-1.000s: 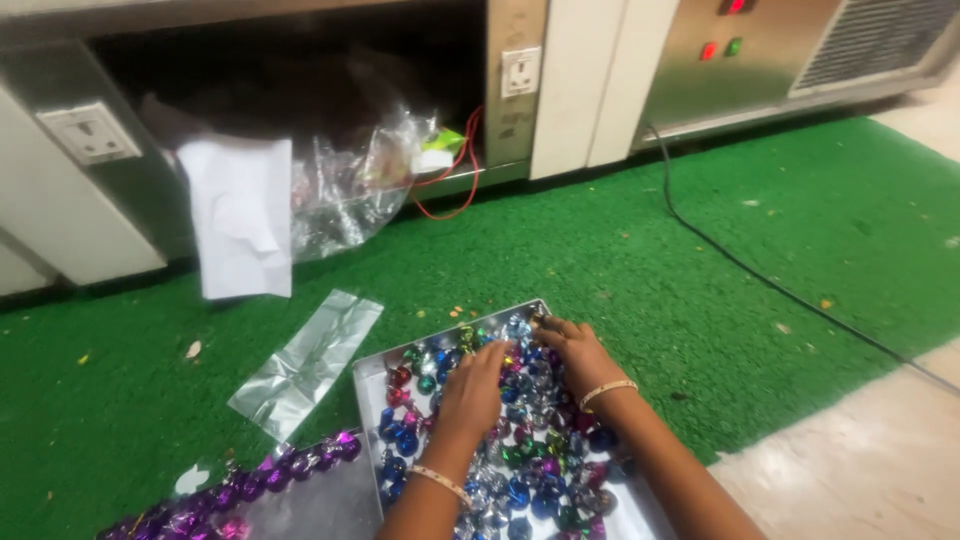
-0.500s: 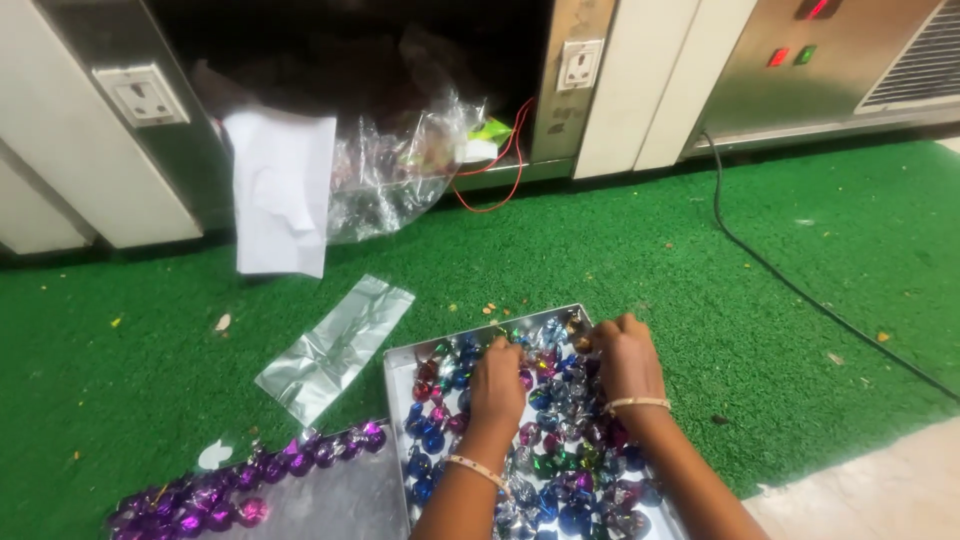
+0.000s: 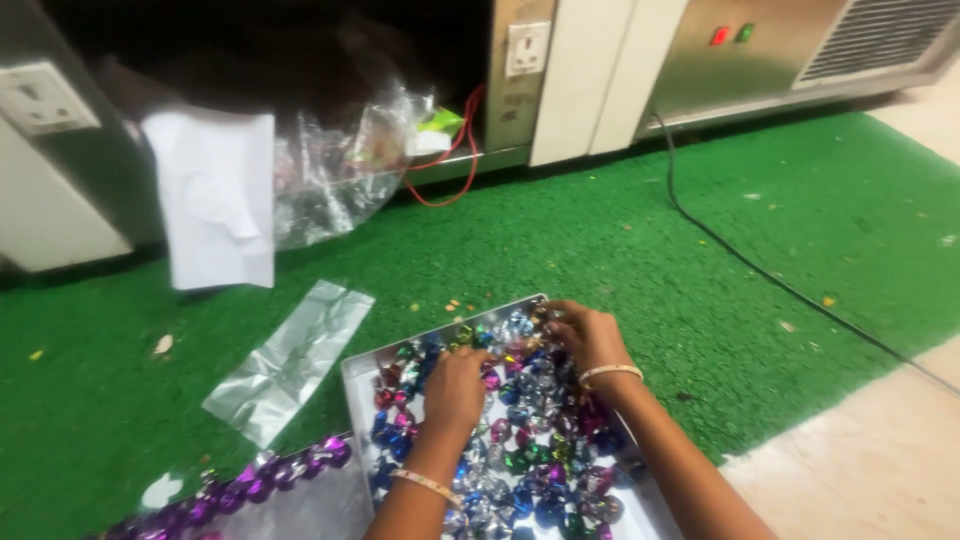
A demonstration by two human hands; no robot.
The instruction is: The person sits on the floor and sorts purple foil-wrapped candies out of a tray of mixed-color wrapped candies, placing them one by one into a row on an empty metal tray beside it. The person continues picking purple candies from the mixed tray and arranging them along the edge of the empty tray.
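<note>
Green turf (image 3: 620, 250), metal tray (image 3: 355, 372) of foil-wrapped sweets (image 3: 530, 450).
Left hand (image 3: 455, 385) curled loosely, right hand (image 3: 590, 335) with fingers bent, both pressed into sweets; foil sheet (image 3: 290, 360) nearby.

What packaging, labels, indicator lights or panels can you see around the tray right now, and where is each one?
Crumpled clear plastic bag: in the dark cabinet opening, upper centre.
White paper sheet: hanging left of that bag, rectangular.
Flat silvery wrapper: on green turf, left of the metal tray.
Red and green lights: steel panel, upper right.
White wall sockets: one upper centre, another at far left.
</note>
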